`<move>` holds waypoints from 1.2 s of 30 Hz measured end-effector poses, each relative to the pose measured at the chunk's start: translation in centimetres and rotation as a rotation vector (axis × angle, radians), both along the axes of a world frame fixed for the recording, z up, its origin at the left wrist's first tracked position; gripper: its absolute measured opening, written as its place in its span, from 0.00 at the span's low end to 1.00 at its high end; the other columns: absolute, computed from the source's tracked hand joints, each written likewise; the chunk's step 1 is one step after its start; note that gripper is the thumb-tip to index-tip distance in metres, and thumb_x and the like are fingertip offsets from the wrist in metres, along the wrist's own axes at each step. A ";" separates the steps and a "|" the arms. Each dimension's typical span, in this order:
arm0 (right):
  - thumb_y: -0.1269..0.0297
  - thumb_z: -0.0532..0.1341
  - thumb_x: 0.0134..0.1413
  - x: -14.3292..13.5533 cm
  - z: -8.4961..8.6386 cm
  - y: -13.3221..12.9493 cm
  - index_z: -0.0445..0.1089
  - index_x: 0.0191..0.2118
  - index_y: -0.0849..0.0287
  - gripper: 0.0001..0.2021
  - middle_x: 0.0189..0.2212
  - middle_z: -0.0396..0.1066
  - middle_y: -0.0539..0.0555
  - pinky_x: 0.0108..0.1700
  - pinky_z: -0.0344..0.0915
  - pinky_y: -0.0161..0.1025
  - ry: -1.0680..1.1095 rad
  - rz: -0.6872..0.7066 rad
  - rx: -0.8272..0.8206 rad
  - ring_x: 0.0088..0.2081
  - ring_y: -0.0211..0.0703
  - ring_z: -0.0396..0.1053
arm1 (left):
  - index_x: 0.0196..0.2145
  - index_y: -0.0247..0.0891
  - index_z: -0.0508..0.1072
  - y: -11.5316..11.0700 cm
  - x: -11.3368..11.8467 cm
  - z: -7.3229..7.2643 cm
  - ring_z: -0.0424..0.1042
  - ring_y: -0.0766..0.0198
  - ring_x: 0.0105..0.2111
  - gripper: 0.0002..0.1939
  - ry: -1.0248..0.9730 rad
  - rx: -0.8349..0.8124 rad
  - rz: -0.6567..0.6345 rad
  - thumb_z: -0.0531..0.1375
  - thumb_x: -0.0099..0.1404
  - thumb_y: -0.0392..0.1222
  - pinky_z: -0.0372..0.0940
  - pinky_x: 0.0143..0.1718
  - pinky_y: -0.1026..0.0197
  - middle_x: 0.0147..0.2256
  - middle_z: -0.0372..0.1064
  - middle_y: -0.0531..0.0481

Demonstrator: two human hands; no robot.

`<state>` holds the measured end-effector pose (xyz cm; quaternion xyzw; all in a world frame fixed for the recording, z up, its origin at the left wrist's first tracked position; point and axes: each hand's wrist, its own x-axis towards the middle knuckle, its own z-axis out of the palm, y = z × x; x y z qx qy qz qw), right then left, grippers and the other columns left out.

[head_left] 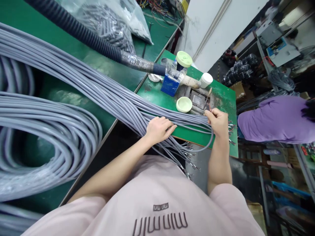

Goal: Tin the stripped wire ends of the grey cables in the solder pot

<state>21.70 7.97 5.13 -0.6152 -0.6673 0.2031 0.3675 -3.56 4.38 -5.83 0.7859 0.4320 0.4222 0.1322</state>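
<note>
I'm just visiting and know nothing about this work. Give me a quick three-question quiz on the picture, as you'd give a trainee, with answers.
1. What colour is the box by the hose? A) red B) blue C) yellow
2. True or false: the left hand lies on the grey cables.
3. Which hand is nearer the white tub?

Key:
1. B
2. True
3. The right hand

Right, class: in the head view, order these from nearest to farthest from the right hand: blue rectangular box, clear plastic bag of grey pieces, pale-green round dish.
1. Pale-green round dish: left of the right hand.
2. Blue rectangular box: beyond the dish.
3. Clear plastic bag of grey pieces: upper left.
</note>
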 end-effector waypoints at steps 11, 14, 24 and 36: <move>0.60 0.64 0.55 -3.5 -0.2 -7.8 0.63 0.18 0.59 0.18 0.19 0.57 0.45 0.23 0.54 0.33 0.274 0.024 -0.002 0.20 0.31 0.57 | 0.38 0.37 0.77 -2.7 9.0 3.3 0.66 0.72 0.25 0.19 -1.320 -0.911 -0.458 0.72 0.48 0.45 0.61 0.29 0.67 0.27 0.71 0.54; 0.59 0.64 0.55 -3.5 -0.6 -8.6 0.64 0.19 0.59 0.18 0.18 0.57 0.45 0.21 0.54 0.32 0.337 0.022 -0.043 0.19 0.30 0.57 | 0.32 0.38 0.77 -3.2 10.6 4.1 0.63 0.74 0.23 0.15 -1.432 -0.976 -0.410 0.72 0.48 0.46 0.59 0.27 0.68 0.25 0.69 0.56; 0.55 0.61 0.57 -3.1 -2.8 -12.0 0.63 0.58 0.53 0.24 0.16 0.61 0.41 0.15 0.48 0.29 0.766 -0.041 -0.195 0.14 0.29 0.52 | 0.30 0.43 0.81 -3.2 9.6 4.8 0.67 0.68 0.27 0.03 -0.908 -0.207 -0.309 0.69 0.55 0.40 0.63 0.33 0.62 0.25 0.71 0.53; 0.58 0.62 0.57 -2.5 -2.2 -12.6 0.70 0.50 0.54 0.16 0.19 0.67 0.44 0.23 0.60 0.32 0.517 -0.002 -0.196 0.20 0.33 0.62 | 0.36 0.34 0.80 -4.7 10.0 3.7 0.70 0.66 0.25 0.18 -1.174 -1.076 -0.599 0.65 0.59 0.53 0.66 0.33 0.61 0.25 0.72 0.50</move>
